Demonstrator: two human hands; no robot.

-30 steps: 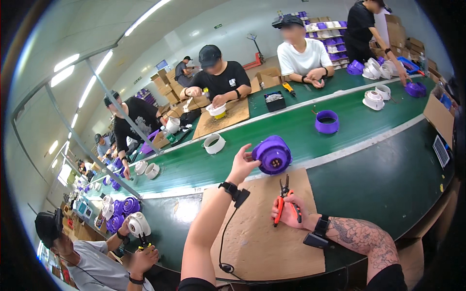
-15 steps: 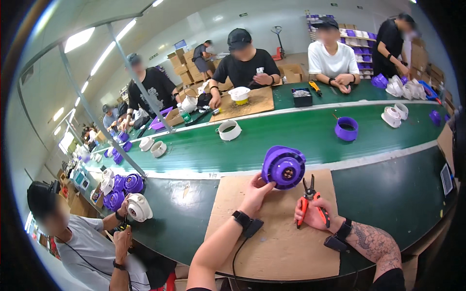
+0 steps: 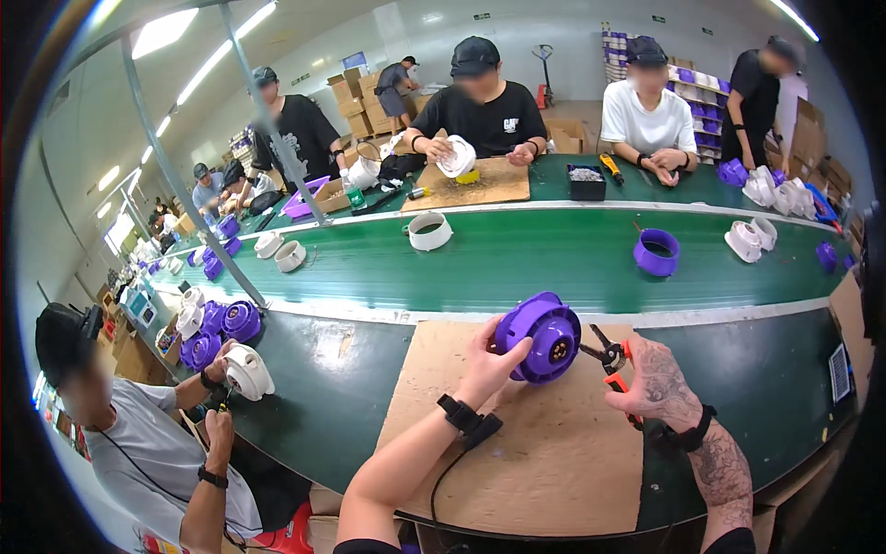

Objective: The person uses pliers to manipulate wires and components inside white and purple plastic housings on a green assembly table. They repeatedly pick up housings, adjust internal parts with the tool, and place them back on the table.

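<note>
Purple round housing (image 3: 540,337) stands tilted on its edge at the far edge of the cardboard mat (image 3: 517,462), steadied by the left hand (image 3: 484,365). Right hand (image 3: 651,392) grips red-handled pliers (image 3: 611,360), tips (slightly parted) just beside its hub; the work looks like trimming there. Beyond runs the green belt (image 3: 535,263).

Two bare forearms, no sleeves in view. Left hand (image 3: 487,362): black strap at the wrist carrying a small black box, thin black cable trailing down from it along the forearm. Right hand (image 3: 651,388): dark tattoo patterns across its back and up the forearm, black band around the wrist.
</note>
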